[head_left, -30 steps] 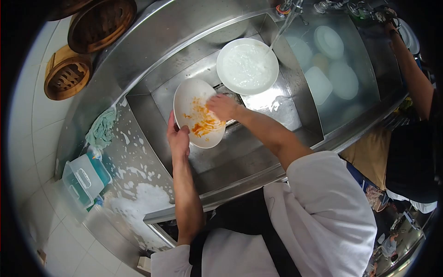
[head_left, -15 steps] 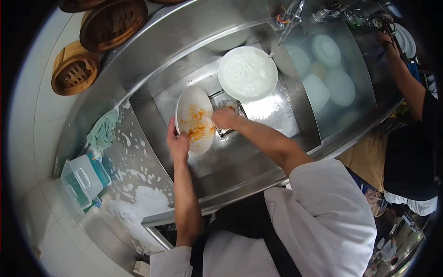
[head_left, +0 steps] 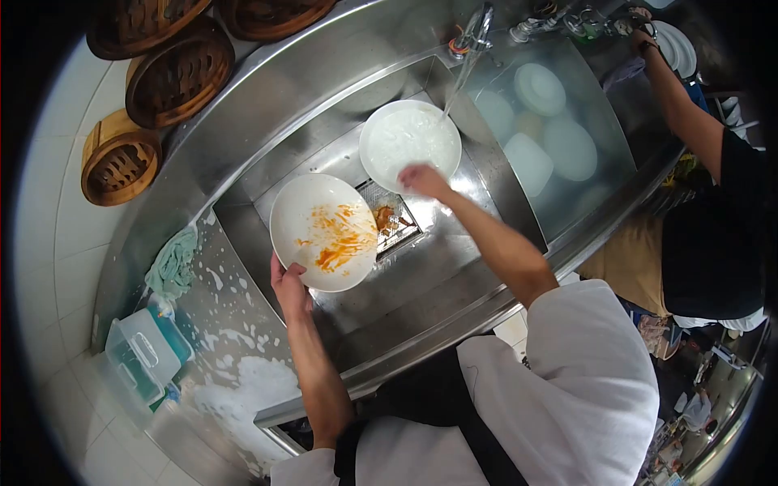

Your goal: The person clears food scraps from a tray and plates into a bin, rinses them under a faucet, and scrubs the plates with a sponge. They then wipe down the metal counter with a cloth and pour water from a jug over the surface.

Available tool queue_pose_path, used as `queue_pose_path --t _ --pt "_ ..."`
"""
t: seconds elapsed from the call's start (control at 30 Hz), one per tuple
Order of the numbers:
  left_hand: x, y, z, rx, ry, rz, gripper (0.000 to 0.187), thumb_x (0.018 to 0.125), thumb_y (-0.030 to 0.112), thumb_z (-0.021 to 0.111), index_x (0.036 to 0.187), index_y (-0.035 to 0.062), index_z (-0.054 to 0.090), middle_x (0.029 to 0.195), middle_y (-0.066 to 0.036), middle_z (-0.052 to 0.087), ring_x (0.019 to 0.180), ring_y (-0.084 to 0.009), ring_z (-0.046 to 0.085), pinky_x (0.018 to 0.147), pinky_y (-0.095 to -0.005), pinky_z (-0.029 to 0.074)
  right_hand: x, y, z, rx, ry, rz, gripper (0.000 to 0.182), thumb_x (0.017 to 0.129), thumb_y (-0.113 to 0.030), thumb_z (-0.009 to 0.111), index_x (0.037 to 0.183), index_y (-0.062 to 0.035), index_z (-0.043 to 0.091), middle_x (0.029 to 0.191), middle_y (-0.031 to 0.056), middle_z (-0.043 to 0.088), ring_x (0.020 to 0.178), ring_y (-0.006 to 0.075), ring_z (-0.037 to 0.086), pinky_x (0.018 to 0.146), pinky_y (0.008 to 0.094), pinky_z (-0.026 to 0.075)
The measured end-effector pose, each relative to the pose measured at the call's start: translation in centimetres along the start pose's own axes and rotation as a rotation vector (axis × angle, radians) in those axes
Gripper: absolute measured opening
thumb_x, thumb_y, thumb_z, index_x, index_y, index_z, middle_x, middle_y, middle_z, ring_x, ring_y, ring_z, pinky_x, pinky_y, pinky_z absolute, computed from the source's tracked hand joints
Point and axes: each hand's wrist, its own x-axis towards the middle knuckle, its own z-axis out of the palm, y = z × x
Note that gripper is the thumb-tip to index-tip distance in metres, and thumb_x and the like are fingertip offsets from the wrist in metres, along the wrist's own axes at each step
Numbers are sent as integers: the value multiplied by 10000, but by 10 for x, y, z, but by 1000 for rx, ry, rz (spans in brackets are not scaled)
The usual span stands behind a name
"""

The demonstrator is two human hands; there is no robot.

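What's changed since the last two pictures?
The right hand moved from the orange-smeared round white plate to the near rim of the water-filled round white bowl; contact is unclear. The plate's face turned more toward the camera. The left hand still grips it; water still runs into the bowl.

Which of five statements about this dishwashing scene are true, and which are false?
1. The left hand holds a white dish. True.
2. That dish is spotless. False: orange residue is smeared across it.
3. Water runs from the faucet into a white bowl. True.
4. The right hand grips a bamboo steamer. False: it appears over the bowl's near rim.
5. The green cloth lies inside the bowl. False: it lies on the foam-spattered drainboard.
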Motion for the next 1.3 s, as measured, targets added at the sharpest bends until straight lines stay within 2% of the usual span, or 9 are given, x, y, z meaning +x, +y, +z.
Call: queue_pose_path --t 0.2,0.3,0.47,0.53,0.63,0.77,0.9,1.1,1.3 --pt "28 -25 68 -350 -200 -173 438 968 219 575 1356 46 469 1291 -118 580 1154 -243 592 964 -378 503 51 -119 -136 1174 262 311 179 890 -33 501 1009 34 616 896 89 650 797 147 643 767 272 567" --pt "39 -38 127 -465 -151 -351 479 969 262 575 1377 49 443 1334 -112 554 1192 -256 569 994 -399 481 46 -127 -145 840 74 250 157 869 -34 532 975 7 640 903 85 654 793 161 646 733 291 572" --pt "56 -95 182 -771 -292 -498 516 984 362 525 1390 59 428 1363 -120 532 1247 -282 520 1059 -436 418 41 -73 -50 -1047 280 -248 334 772 -136 590 1090 -39 611 1106 175 579 986 364 551 877 473 446" --pt "58 -99 195 -858 -277 -527 533 995 412 478 1395 63 429 1387 -130 511 1302 -297 464 1101 -451 368 -5 -79 -6 -911 242 -746 254 786 -201 608 1012 -84 606 1061 150 559 1008 332 554 859 488 445" --pt "63 -114 188 -937 -294 -502 530 1017 383 418 1429 52 386 1445 -131 451 1331 -319 426 1127 -482 325 -32 -70 -21 -936 -72 -591 251 791 -197 623 1017 -89 611 1041 138 565 994 319 557 825 470 452" --pt "55 -97 188 -906 -292 -385 523 1012 345 452 1432 43 374 1426 -125 474 1314 -291 453 1113 -456 355 23 -81 -57 -1047 656 -457 263 854 -149 531 1093 -40 537 1110 146 556 1026 316 529 822 451 430" --pt "78 -99 191 -906 -325 -348 533 1018 375 421 1418 24 388 1421 -133 473 1323 -309 434 1131 -468 325 12 -80 24 -707 248 -359 252 887 -148 525 1117 -61 579 1095 169 566 1015 366 529 852 500 417" --pt "63 -89 166 -898 -216 -421 525 1020 369 424 1411 21 403 1419 -138 482 1303 -305 458 1119 -467 336 30 -64 -23 -992 578 -343 240 835 -104 537 1061 -23 533 979 171 558 911 341 538 784 456 435" --pt "75 -106 171 -998 -269 -419 512 1023 362 415 1413 30 407 1408 -126 497 1295 -306 467 1115 -462 340 -12 -62 12 -745 55 -322 261 786 -101 564 1030 -14 537 955 197 532 896 368 516 798 466 420"
